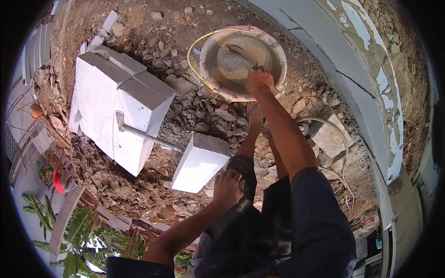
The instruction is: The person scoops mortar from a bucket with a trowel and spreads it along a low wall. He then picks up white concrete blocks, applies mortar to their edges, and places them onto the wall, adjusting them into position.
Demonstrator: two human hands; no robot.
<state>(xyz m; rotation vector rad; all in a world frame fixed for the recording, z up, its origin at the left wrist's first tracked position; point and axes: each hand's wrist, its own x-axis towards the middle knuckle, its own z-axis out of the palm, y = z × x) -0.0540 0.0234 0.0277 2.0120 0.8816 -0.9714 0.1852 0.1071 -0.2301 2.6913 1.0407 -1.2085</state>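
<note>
My right hand (pixel 259 83) is closed on the handle of a tool whose end dips into murky water or slurry in a round bucket (pixel 206 69) with a yellow handle. The tool's exact kind is unclear. My left hand (pixel 227 190) rests on my dark-clad left leg, fingers loosely bent and apart, holding nothing. Beside it on the left stands a single white block (pixel 197 162). A metal hammer-like tool (pixel 139 132) lies across from a larger stack of white blocks (pixel 99 92) toward that single block.
A grey plastered block wall (pixel 375 125) runs along the right. A pale hose (pixel 343 134) lies on rocky rubble near a broken concrete piece (pixel 324 143). Plants (pixel 69 241), boards and a red object (pixel 58 180) are at lower left.
</note>
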